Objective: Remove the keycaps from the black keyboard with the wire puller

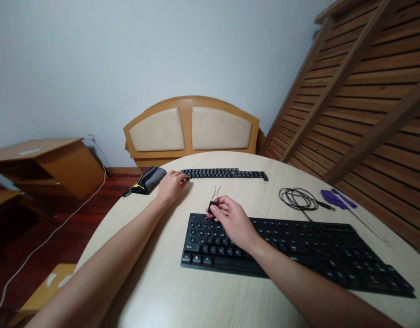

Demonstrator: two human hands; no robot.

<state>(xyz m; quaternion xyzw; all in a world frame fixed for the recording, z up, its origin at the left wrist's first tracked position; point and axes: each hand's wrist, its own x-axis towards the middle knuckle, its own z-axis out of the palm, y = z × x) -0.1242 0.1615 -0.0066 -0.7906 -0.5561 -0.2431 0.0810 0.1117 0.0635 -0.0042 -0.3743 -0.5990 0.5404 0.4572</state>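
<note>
Black plastic full-size keyboard [292, 239] lies, in the head view, directly below the right hand [232, 216], on the pale wooden round bench [148, 291]. Right hand is above its upper left part, and the forearm crosses over the lower middle part. Thumb and fingers of this hand are pressed together on a small tool with black flat handle and thin metal wires [213, 207]; two wire ends point upward, away from the person. Around this place, the keyboard shows small square stems without caps.

Left hand [172, 184] is farther away, beyond the keyboard's left corner. Its fingertips are at the left end of black loose keycaps standing in rows [216, 173]; whether they are closed on one cap, I cannot tell. Just beside this hand lies a grey and black fabric pouch with yellow mark [150, 181].

About the writing: at the keyboard's lower left, "Shift" and "Ctrl" can be read, and the next key has a window logo. Other white letters are too small to read surely. Beyond the keyboard, on the right, lies a coiled black cable [298, 199].
</note>
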